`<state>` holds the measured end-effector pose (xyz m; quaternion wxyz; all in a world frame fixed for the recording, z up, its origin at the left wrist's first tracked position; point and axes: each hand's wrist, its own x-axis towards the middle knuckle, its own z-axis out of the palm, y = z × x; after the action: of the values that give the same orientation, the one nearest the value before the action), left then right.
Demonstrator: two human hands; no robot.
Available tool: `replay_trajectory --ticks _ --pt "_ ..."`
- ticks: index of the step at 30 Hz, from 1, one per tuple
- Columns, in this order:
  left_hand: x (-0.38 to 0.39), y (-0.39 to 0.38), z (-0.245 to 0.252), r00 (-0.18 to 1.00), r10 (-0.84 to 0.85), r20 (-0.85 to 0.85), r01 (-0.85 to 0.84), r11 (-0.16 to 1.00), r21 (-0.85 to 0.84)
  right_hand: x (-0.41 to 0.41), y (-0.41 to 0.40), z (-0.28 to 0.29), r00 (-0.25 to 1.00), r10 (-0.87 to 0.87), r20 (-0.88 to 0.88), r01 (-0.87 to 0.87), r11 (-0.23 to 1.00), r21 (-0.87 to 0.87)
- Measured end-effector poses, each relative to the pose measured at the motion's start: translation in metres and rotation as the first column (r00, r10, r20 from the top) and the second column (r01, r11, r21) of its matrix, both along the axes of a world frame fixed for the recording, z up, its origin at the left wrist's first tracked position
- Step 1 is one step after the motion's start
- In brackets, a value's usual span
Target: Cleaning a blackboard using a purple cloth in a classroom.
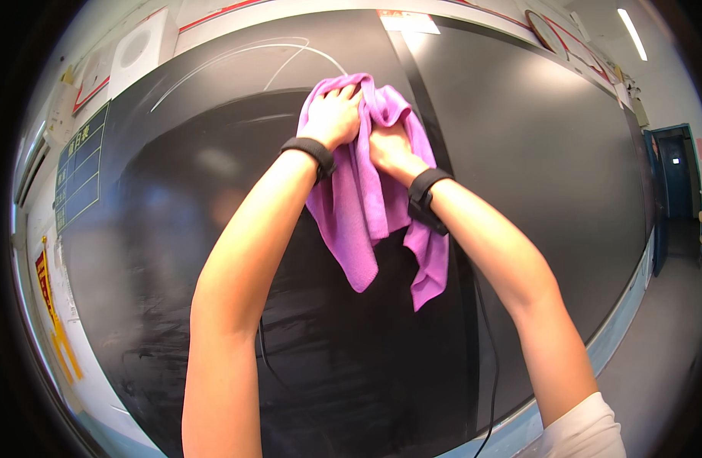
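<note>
Both arms reach up against a large dark board (213, 229) on the wall. My left hand (334, 117) presses a purple cloth (351, 229) to the board, its fingers spread over a fold. Beside it on the right, my right hand (391, 146) is in the bunched cloth, with its fingers hidden under a fold. Loose ends of the cloth hang below both hands. White curved chalk-like streaks (305, 47) mark the board above the cloth, and the surface lower left looks wet and smeared. Each wrist bears a black band.
A second dark panel (534, 172) adjoins on the right. A white speaker-like box (139, 51) hangs at upper left, above a ruled chart (82, 166) bearing writing. A black cable (496, 366) hangs below my right arm. A blue-framed doorway (674, 172) stands at far right.
</note>
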<state>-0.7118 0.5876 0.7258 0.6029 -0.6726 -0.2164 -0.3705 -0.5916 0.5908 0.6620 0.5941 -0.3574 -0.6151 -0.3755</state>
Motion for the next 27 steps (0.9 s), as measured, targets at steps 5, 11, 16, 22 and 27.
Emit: replay_trajectory --ticks 5,11,16,22,27 --pt "-0.021 0.010 0.060 0.996 0.080 0.045 -0.081 0.997 0.010 -0.004 -0.004 0.073 0.995 -0.055 0.083 0.051 0.998 0.039" --pt "-0.042 0.012 0.091 0.997 0.048 0.062 -0.041 0.994 -0.099 -0.013 0.001 0.124 0.968 -0.150 0.201 0.159 0.987 -0.030" --pt "-0.117 0.029 0.107 0.994 0.063 0.090 -0.053 0.993 -0.108 -0.093 0.000 0.126 0.952 -0.220 0.212 0.221 0.975 0.018" --pt "-0.256 0.029 0.121 0.974 0.206 0.089 -0.203 0.978 -0.044 -0.227 -0.016 0.139 0.909 -0.168 0.380 0.181 0.984 0.003" --pt "-0.407 0.025 0.117 0.942 0.311 0.124 -0.308 0.950 -0.041 -0.361 -0.006 0.155 0.791 -0.155 0.592 0.072 0.984 0.161"
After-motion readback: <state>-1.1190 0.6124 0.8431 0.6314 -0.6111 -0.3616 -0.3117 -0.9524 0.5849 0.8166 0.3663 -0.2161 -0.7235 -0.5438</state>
